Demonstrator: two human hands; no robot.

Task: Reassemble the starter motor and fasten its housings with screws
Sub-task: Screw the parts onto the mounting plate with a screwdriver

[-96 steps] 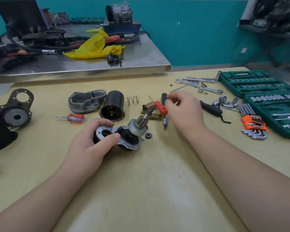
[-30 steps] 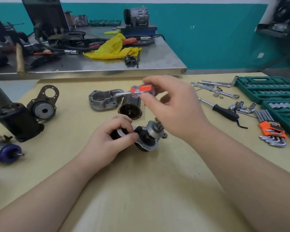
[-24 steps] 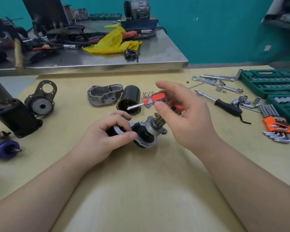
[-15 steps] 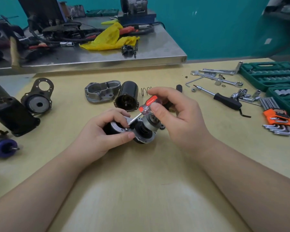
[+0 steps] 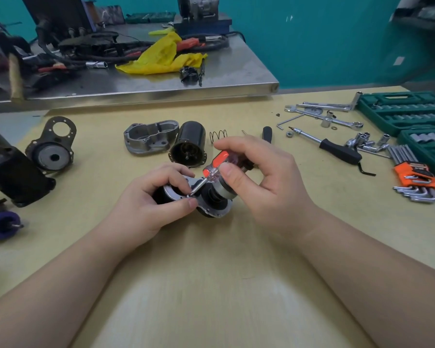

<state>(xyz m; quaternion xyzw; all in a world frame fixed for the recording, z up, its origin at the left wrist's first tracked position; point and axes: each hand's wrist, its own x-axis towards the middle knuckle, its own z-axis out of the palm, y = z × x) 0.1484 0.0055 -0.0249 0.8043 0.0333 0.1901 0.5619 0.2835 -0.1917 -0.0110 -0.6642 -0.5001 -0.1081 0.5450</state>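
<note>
Left hand point(image 5: 146, 204) grips starter motor point(image 5: 211, 199); right hand point(image 5: 259, 182) pinches screwdriver point(image 5: 215, 167) (tilted).

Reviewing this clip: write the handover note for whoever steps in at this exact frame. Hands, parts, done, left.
Left hand grips the starter motor assembly on the table.
Right hand pinches the red-handled screwdriver; its tip sits at a screw on the assembly's metal plate.
Done: plate is on the assembly; driver set at the screw.
Left: how tight the screw is cannot be told. The grey housing cover, black motor can and spring lie loose behind, unfitted.
</note>
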